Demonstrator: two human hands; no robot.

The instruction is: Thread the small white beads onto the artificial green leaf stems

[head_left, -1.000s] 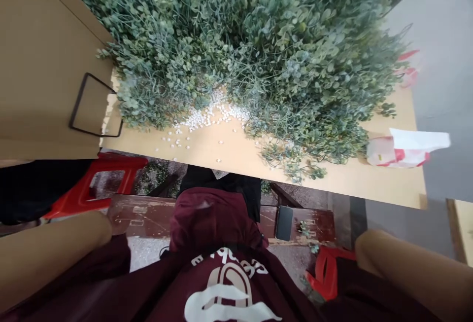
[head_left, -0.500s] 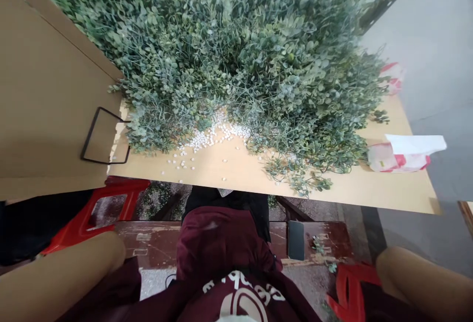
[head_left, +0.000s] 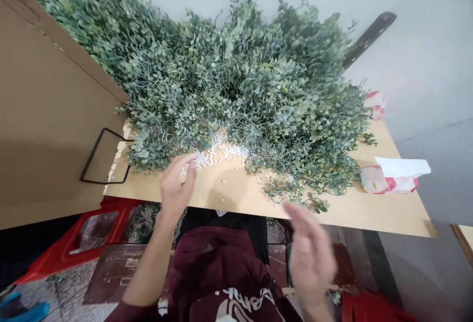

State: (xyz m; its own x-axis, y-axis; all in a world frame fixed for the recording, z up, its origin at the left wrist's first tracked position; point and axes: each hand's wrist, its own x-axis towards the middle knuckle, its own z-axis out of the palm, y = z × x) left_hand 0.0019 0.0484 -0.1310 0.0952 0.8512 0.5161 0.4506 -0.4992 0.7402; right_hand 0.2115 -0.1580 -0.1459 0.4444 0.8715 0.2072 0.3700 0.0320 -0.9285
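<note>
Left hand (head_left: 176,184) curls its fingers loosely at the edge of a scatter of small white beads (head_left: 218,152) on a pale wooden tabletop (head_left: 236,196), the fingertips just beside the beads; whether it has hold of any cannot be told. Right hand (head_left: 310,258), blurred, stands open with fingers extended above the table's front edge, nothing visible in it. The beads lie in a drift against the foot of a large heap of artificial green leafy sprigs (head_left: 236,90), with a few strays dotted across the bare wood nearer the hands. A sheet of brown cardboard (head_left: 48,115) with a black wire loop (head_left: 99,157) closes off the left end of the table, and a red-and-white plastic bag (head_left: 391,176) sits at the right. Below the table edge are a red plastic stool (head_left: 96,233) and the wearer's maroon hooded top (head_left: 218,263).
</note>
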